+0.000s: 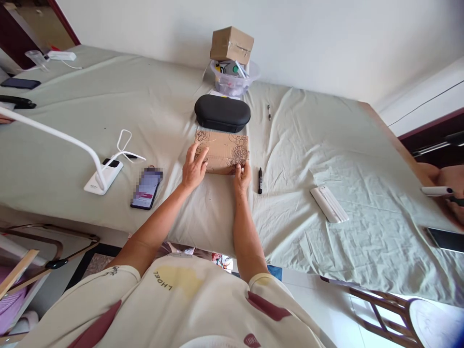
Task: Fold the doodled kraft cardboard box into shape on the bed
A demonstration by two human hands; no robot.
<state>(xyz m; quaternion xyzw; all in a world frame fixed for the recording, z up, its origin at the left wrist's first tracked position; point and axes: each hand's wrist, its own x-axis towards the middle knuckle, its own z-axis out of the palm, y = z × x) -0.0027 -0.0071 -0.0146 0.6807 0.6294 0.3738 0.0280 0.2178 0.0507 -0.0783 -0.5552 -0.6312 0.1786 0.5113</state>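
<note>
A flat brown cardboard box [221, 150] with black scribbles at its corners lies on the cloth-covered table in front of me. My left hand [195, 166] grips its left side, with bent fingers over the top. At the near right corner, my right hand [242, 179] pinches the box, thumb on top and the other fingers mostly hidden. Directly behind the box, close against it, is a black zip case [222, 113]. A black marker [260, 181] lies just right of my right hand, and a smaller pen [268, 112] is farther back.
Left of me are a phone [147, 188] and a white power bank [103, 178] beside a white lamp arm [65, 130]. A clear basket [232, 86] carries a closed carton [232, 43] at the wall. To the right lie a white ridged object [329, 204] and another phone [445, 239].
</note>
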